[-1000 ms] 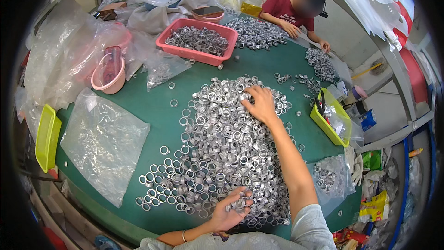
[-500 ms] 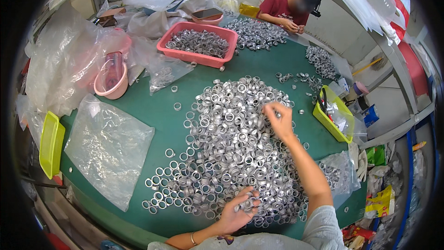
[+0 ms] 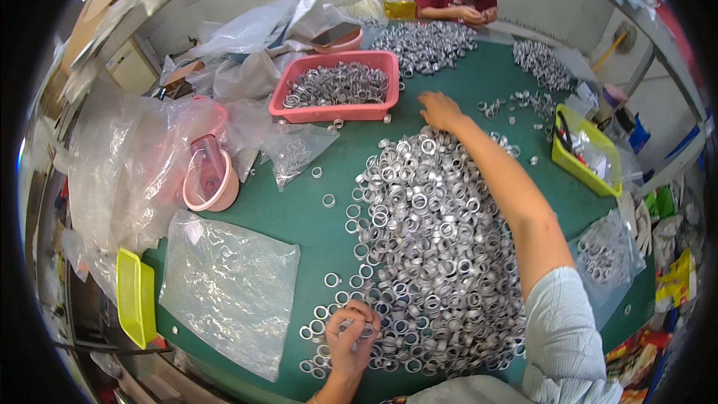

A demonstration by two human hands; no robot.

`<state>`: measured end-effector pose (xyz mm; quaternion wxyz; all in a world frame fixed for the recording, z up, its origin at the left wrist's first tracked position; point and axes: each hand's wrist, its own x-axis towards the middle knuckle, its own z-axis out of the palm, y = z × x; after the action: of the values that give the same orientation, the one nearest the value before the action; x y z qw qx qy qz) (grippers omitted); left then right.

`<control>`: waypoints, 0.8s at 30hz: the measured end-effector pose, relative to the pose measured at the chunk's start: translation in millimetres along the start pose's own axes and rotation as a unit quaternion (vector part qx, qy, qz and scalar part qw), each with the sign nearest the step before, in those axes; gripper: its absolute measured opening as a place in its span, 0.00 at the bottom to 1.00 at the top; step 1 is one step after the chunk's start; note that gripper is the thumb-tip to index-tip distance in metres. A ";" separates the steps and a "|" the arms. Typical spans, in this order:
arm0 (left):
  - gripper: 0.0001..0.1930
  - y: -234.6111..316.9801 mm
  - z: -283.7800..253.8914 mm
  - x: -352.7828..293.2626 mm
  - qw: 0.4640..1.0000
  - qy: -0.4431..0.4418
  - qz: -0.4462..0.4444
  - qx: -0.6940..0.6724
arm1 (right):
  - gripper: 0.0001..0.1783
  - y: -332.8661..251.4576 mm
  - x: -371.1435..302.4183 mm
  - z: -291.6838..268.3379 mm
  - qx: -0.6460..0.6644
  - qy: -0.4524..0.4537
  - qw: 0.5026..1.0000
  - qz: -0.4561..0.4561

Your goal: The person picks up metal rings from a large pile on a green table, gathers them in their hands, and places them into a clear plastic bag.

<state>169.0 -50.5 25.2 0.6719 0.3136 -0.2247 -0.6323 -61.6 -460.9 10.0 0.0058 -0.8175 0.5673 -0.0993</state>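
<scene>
We see the left hand (image 3: pixel 350 335) at the near edge of the pile of metal rings (image 3: pixel 430 254), its fingers (image 3: pixel 359 327) curled tight around a few rings pinched from that edge. The right hand (image 3: pixel 440 110) reaches across to the far end of the pile, fingers spread loosely and resting on the rings there, gripping nothing that we can make out. The pile covers the middle of the green tabletop (image 3: pixel 299 217). Beyond it stands a pink rectangular tray (image 3: pixel 299 108) filled with more rings. A flat clear plastic bag (image 3: pixel 224 284) lies left of the pile, a yellow tray (image 3: pixel 135 307) at the left edge, and a yellow bin (image 3: pixel 568 161) to the right.
</scene>
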 end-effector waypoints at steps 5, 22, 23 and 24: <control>0.06 -5.2 -11.6 -4.7 0.999 0.008 -0.019 -0.025 | 0.24 -4.0 39.2 20.1 -0.067 -0.056 0.996 0.005; 0.10 8.9 -12.2 -10.0 0.974 0.031 -0.144 -0.174 | 0.13 -11.0 -2.1 -36.1 0.232 0.115 0.965 -0.036; 0.10 8.9 -12.2 -11.1 0.964 0.023 -0.163 -0.209 | 0.12 -16.7 -36.8 -59.0 0.289 0.104 0.951 -0.034; 0.10 5.8 -11.9 -10.9 0.952 0.012 -0.183 -0.244 | 0.11 -21.6 -76.7 -84.5 0.343 0.095 0.934 -0.030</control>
<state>180.3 -38.1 21.9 0.6029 0.1834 0.0058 -0.7764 -81.7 -373.3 83.5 0.2289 -0.7693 0.4715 -0.3652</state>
